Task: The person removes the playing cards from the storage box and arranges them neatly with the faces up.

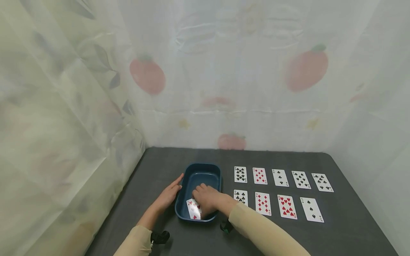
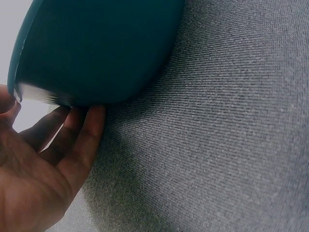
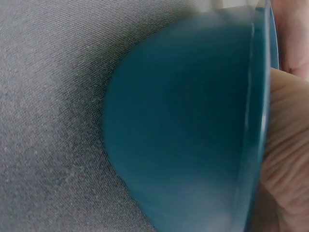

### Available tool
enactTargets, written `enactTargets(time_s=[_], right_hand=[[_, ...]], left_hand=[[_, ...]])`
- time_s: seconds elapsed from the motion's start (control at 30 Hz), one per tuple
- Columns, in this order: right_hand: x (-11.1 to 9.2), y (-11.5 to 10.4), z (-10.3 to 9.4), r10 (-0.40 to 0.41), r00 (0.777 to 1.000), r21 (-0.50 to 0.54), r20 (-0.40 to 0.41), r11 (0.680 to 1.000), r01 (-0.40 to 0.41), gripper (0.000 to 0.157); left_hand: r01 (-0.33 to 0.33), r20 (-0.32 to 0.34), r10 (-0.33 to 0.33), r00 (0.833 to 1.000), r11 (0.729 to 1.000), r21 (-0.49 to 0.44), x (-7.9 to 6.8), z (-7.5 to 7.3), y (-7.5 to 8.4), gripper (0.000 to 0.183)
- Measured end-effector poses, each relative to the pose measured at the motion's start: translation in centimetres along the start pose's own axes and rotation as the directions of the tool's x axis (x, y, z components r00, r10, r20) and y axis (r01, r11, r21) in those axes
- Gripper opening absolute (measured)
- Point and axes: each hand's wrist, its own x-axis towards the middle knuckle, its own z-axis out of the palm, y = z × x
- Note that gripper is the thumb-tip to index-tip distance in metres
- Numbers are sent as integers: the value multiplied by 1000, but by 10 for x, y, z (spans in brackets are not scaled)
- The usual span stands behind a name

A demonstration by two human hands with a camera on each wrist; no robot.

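A dark blue tray (image 1: 199,167) with rounded corners stands on the table. My left hand (image 1: 167,196) is at its left side, fingers extended against the outer wall; in the left wrist view these fingers (image 2: 82,145) touch the wall low down, with the thumb side near the rim. Inside the tray's near end, my right hand (image 1: 207,200) reaches down with curled fingers at the right edge of a playing card (image 1: 193,209) with red hearts, which it pinches. Its fingertips are hidden. In the right wrist view, the tray's outer wall (image 3: 183,121) covers most of that hand.
To the right, playing cards lie face up in two spaced rows, including a diamonds card (image 1: 259,176), a hearts card (image 1: 287,207) and a spades card (image 1: 312,209). My right forearm partly overlaps a clubs card (image 1: 241,196). Patterned curtains (image 1: 224,71) surround the dark table (image 1: 352,227).
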Motion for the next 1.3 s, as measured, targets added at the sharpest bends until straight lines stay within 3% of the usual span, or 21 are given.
enactTargets(time_s=[0.43,0.7,1.0,1.3], right_hand=[[-2,5,5,-52,996,-97,-73,994,45,74],[-15,28,-13,-37,990,-55,-137,998,30,79],[-71,72,-53,43,968,120,-247,993,-13,84],[-133,127,-56,198,940,187,-277,971,-149,88]], left_hand=[[-11,11,10,1000,1000,6,0,0,0,55],[20,3,-20,1000,1000,-3,-1,1,2,56],[18,17,-18,1000,1000,-7,0,0,1,56],[11,24,-11,1000,1000,2,2,-3,-1,56]])
